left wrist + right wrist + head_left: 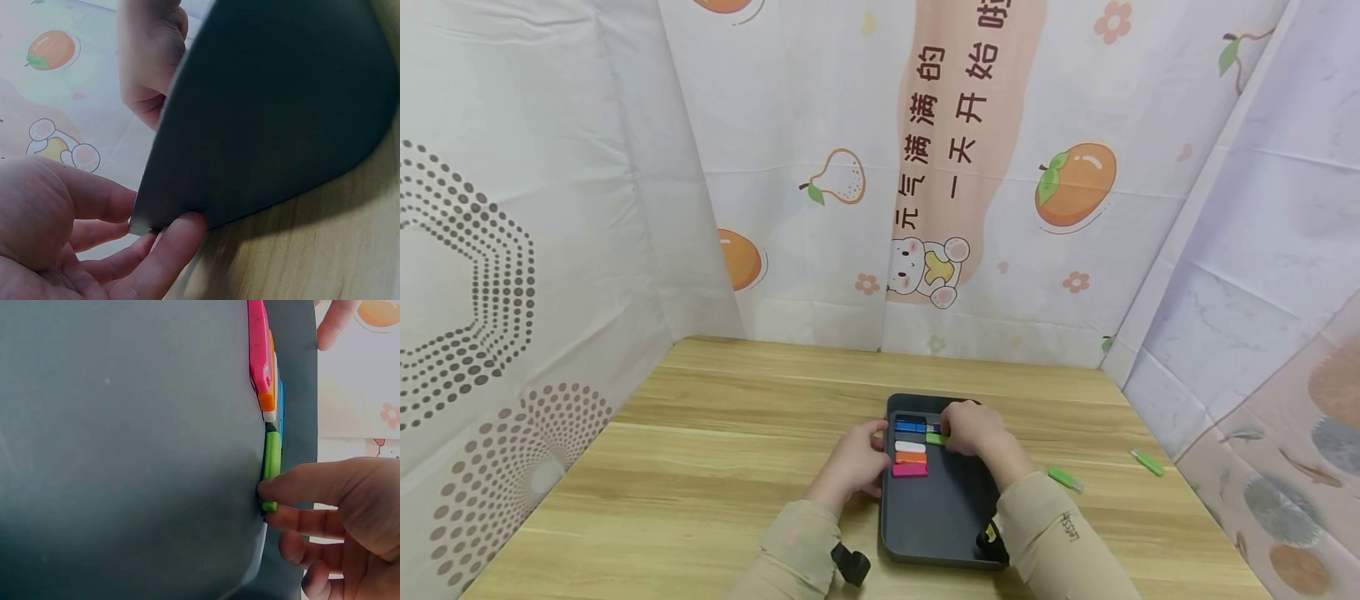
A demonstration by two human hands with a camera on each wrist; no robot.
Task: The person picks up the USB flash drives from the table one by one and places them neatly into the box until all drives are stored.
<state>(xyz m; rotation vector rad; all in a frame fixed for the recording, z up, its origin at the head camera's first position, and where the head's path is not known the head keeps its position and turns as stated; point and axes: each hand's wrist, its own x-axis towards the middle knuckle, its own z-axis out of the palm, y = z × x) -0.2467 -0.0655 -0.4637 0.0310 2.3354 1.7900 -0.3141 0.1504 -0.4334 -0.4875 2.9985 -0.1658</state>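
Note:
A dark grey rectangular tray (932, 517) rests on the table, with short flat coloured sticks lined up near its far left corner. Their exact kind is unclear. Pink (910, 470), orange (911, 457), white (910, 447) and blue (910, 427) ones lie in a column. My left hand (855, 457) holds the tray's left edge; in the left wrist view its thumb and fingers pinch the rim. Inside the tray, my right hand (973, 427) pinches a small green stick (272, 464) between thumb and index finger, beside the column. A purple piece is partly hidden by this hand.
Two more green sticks with pale ends lie on the wooden table (737, 467) right of the tray, a nearer one (1063, 478) and a farther one (1147, 462). Printed curtains (820, 275) hang behind and at both sides. Each wrist wears a black device.

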